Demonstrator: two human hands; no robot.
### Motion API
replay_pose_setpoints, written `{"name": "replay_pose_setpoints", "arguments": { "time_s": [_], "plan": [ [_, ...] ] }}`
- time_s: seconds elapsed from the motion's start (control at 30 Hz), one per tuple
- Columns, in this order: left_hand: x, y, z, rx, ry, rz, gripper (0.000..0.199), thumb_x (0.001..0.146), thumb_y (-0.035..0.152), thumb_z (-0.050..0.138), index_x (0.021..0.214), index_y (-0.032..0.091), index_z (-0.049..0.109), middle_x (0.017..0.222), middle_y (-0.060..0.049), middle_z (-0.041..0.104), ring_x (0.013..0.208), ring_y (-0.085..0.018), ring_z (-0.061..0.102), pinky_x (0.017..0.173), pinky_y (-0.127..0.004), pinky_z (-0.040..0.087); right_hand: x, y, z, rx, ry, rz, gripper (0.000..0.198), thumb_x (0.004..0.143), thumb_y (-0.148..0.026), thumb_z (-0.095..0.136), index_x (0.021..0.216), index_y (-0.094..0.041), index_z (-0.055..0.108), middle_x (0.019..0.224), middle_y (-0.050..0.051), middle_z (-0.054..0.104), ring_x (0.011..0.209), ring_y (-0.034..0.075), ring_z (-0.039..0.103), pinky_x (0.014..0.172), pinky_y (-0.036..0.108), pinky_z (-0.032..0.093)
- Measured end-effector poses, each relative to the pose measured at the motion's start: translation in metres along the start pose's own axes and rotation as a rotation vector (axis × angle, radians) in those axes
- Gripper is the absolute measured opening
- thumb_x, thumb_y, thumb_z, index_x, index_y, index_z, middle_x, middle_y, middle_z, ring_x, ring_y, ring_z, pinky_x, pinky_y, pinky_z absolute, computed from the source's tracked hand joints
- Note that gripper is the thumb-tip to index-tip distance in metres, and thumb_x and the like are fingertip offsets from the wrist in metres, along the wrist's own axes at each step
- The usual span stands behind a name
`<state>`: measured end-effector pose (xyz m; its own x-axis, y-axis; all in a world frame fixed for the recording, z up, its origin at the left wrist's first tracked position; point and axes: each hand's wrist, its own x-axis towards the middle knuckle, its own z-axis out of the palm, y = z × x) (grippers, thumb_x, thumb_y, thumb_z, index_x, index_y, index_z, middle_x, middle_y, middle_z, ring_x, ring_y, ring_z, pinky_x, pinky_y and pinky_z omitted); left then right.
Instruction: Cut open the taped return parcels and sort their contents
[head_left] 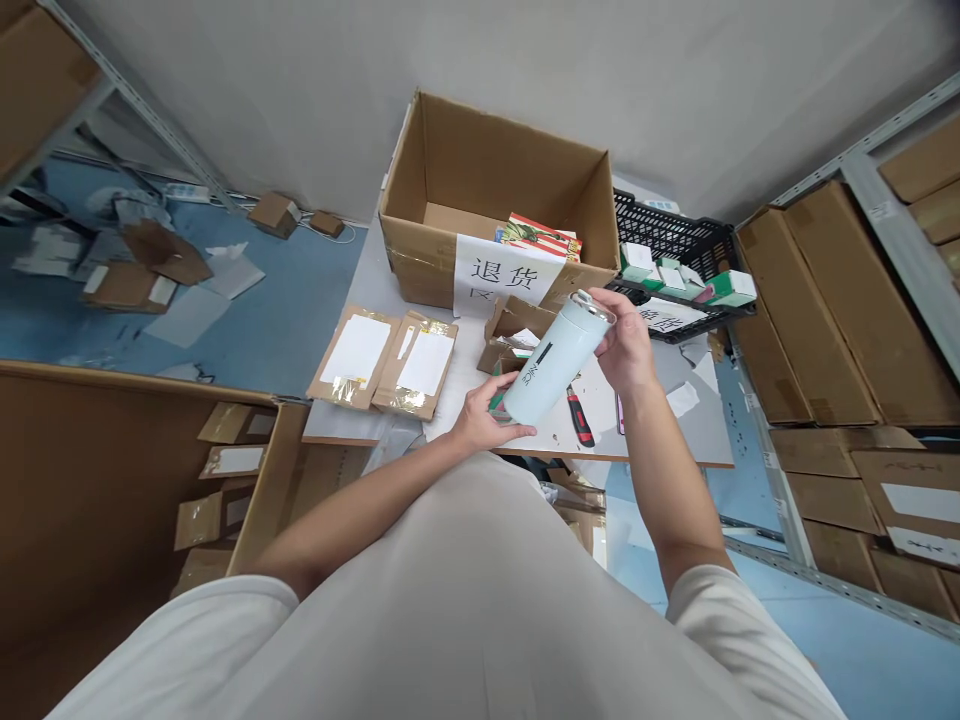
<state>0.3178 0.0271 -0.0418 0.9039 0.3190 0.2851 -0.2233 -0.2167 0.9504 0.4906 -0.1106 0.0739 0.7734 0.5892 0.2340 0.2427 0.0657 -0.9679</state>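
Note:
A pale blue insulated bottle (556,362) with a shiny metal top and dark lettering is held tilted above the table, its top toward the upper right. My left hand (484,415) grips it around the base. At the top end, my right hand (625,342) has its fingers closed against the metal rim. Behind the bottle stands a small opened cardboard box (504,328) with papers in it, partly hidden. A red and black box cutter (579,416) lies on the table just right of the bottle. Some green item shows behind my left fingers.
A large open carton (420,265) with a Chinese sign stands at the table's back. Two taped parcels (356,355) lie left. A black crate (675,240) holds small green-white boxes. Shelves of cartons (832,300) flank the right; a big box (289,450) stands lower left.

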Motion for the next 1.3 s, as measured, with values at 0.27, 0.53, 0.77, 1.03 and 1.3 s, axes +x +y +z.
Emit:
{"name": "replay_pose_setpoints", "arguments": {
  "time_s": [0.27,0.53,0.77,1.03,1.3],
  "plan": [
    [-0.006,0.007,0.005,-0.334,-0.083,-0.167,0.090,0.056,0.049,0.084,0.132,0.014,0.050,0.121,-0.017,0.063,0.115,-0.031,0.059,0.094,-0.040,0.049,0.000,0.006,0.008,0.142,0.005,0.117,0.051,0.075,-0.065,0.062,0.115,-0.033,0.059,0.117,0.001,0.066,0.106,0.024,0.064,0.082,0.040,0.055],
    [0.004,0.031,0.003,-0.983,-0.267,-0.523,0.067,0.079,0.058,0.060,0.135,0.023,0.049,0.133,-0.012,0.056,0.122,-0.034,0.053,0.093,-0.047,0.050,-0.008,0.004,0.013,0.239,0.028,0.155,0.060,0.068,-0.068,0.066,0.116,-0.036,0.052,0.126,0.000,0.060,0.112,0.026,0.059,0.086,0.046,0.054],
    [0.005,0.029,0.009,-0.695,-0.088,-0.421,0.086,0.059,0.042,0.084,0.133,0.022,0.045,0.139,-0.012,0.046,0.124,-0.030,0.049,0.098,-0.041,0.047,-0.009,0.010,0.016,0.129,0.187,0.189,0.050,0.068,-0.054,0.075,0.106,-0.034,0.052,0.121,-0.001,0.060,0.100,0.019,0.061,0.074,0.032,0.057],
    [0.000,0.028,0.006,-0.831,-0.004,-0.588,0.067,0.067,0.050,0.076,0.119,0.023,0.045,0.114,-0.008,0.061,0.100,-0.022,0.063,0.088,-0.039,0.051,-0.014,0.009,0.013,0.076,0.156,0.107,0.057,0.066,-0.066,0.070,0.110,-0.033,0.054,0.126,0.001,0.056,0.110,0.023,0.057,0.082,0.036,0.055],
    [0.000,0.024,-0.001,-0.996,-0.181,-0.849,0.081,0.083,0.076,0.029,0.122,0.011,0.055,0.101,-0.018,0.071,0.078,-0.026,0.070,0.067,-0.037,0.053,-0.015,0.003,0.009,0.114,0.071,0.103,0.044,0.071,-0.061,0.069,0.103,-0.033,0.057,0.115,0.001,0.061,0.098,0.021,0.061,0.076,0.035,0.055]
  ]
}}
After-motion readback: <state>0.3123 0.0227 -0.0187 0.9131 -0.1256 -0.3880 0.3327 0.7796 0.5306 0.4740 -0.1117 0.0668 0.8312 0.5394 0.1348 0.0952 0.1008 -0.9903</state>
